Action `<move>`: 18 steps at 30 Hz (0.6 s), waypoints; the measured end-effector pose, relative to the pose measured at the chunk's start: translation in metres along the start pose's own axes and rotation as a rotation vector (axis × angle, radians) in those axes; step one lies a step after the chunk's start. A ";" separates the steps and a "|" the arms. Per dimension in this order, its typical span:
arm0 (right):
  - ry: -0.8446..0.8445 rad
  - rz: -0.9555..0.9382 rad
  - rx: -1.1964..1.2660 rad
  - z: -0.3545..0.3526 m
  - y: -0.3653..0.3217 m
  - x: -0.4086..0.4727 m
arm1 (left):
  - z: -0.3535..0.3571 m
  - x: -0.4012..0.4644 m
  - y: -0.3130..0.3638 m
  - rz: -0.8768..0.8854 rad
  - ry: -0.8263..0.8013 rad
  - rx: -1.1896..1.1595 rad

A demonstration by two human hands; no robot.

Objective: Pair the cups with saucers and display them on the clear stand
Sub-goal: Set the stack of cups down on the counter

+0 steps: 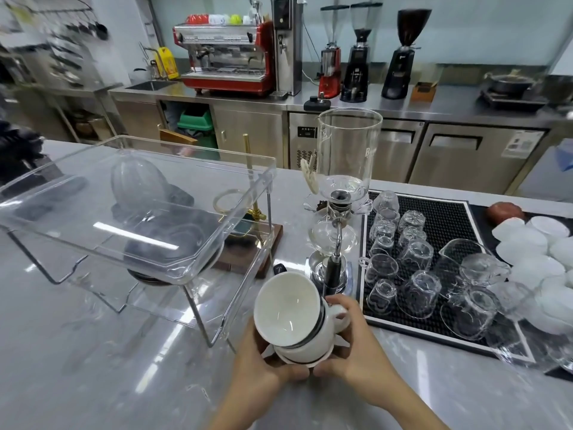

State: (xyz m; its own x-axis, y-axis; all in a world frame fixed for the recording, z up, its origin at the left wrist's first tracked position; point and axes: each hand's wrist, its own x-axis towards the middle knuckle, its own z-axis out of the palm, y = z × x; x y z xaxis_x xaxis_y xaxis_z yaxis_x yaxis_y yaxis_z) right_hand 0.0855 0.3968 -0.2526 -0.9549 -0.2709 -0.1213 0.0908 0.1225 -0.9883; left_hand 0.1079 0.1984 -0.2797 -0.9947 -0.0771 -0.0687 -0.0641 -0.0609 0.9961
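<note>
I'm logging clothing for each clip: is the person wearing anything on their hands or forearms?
No. The left hand and right hand are bare, with no gloves, rings or watch visible. Both forearms are bare down to the frame edge; no sleeves show.

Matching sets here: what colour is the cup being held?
White cup with a dark band at its rim, seen in the head view.

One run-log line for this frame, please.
left hand: grips saucer | right hand: grips saucer, thumb on white cup handle | cup tilted | clear stand: no cup
</note>
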 end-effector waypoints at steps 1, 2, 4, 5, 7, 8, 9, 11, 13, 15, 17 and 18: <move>0.003 -0.008 -0.015 0.000 0.000 0.000 | -0.001 0.001 -0.002 -0.007 0.000 0.014; 0.007 -0.016 -0.034 0.000 0.001 0.000 | -0.001 0.002 -0.003 -0.010 0.006 0.032; 0.009 -0.022 -0.042 0.000 0.002 0.000 | -0.001 0.002 -0.004 -0.002 0.024 0.071; 0.006 -0.022 -0.041 0.001 0.003 0.000 | -0.001 0.001 -0.005 0.001 0.031 0.082; 0.004 -0.020 -0.046 0.000 0.005 -0.001 | -0.001 -0.001 -0.003 0.003 0.041 0.101; 0.003 -0.020 -0.046 0.000 0.006 -0.001 | -0.001 -0.002 -0.002 0.005 0.042 0.115; 0.001 -0.020 -0.048 0.000 0.006 -0.002 | -0.001 -0.004 -0.001 0.009 0.038 0.127; 0.003 -0.026 -0.064 0.000 0.005 -0.002 | -0.001 -0.005 0.001 0.016 0.023 0.142; 0.017 -0.042 -0.072 0.001 0.005 -0.003 | 0.000 -0.007 0.004 0.007 0.002 0.141; 0.027 -0.050 -0.069 0.002 0.005 -0.005 | 0.000 -0.009 0.005 -0.011 -0.019 0.119; 0.036 -0.055 -0.043 0.005 0.006 -0.007 | 0.001 -0.012 0.008 -0.021 -0.034 0.112; 0.050 -0.055 -0.031 0.006 0.006 -0.009 | 0.001 -0.013 0.009 -0.020 -0.041 0.109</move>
State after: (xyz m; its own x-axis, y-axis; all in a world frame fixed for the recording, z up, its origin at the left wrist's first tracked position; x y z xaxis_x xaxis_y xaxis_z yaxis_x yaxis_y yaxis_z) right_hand 0.0961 0.3942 -0.2579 -0.9713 -0.2300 -0.0609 0.0294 0.1380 -0.9900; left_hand 0.1199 0.2002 -0.2696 -0.9955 -0.0361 -0.0880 -0.0897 0.0467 0.9949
